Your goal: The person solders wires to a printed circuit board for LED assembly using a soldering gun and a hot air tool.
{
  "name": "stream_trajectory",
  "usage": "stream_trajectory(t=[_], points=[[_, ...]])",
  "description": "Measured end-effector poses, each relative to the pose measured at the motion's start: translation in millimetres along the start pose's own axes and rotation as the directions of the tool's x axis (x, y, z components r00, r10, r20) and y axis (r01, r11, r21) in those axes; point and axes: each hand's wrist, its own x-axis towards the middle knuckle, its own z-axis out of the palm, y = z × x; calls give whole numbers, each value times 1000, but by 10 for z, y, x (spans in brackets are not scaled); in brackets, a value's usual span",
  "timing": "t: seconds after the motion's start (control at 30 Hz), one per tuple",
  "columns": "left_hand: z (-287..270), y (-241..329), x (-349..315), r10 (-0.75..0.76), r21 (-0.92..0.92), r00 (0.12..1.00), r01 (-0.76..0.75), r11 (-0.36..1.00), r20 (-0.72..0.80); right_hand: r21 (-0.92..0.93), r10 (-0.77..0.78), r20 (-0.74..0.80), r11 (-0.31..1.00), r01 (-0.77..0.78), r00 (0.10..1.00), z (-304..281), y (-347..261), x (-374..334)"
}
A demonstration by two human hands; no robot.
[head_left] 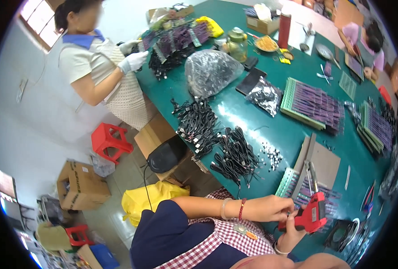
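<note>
Right hand point(293, 233) clenched round the red tool point(312, 216), left hand point(270, 208) pinching a small part at its nose, near the rack point(293, 186) — best kept steady and square.

Red stool point(110, 140), yellow bag point(149, 197)

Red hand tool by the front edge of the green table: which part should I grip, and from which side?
Grip the red hand tool by its thick red handle, the lower body, coming from the near side under the tool. Its long metal jaws point up and away over the ribbed tray, so the handle is the free end. The right hand already holds there; the left hand steadies beside it.
</note>
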Motion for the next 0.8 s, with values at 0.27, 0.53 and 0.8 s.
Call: stream_trajectory(t=[0.27, 0.53, 0.8], points=[[-55, 57, -8, -194, 9, 975, 196, 981, -112, -132, 100, 103, 987, -86, 990, 76, -14, 57], [-134, 97, 51, -254, 47, 962, 250, 967, 103, -209, 226, 85, 956, -204, 970, 51, -189, -5], [-151, 54, 56, -225, 98, 965, 213, 972, 134, -101, 217, 103, 973, -206, 971, -8, 20, -14]])
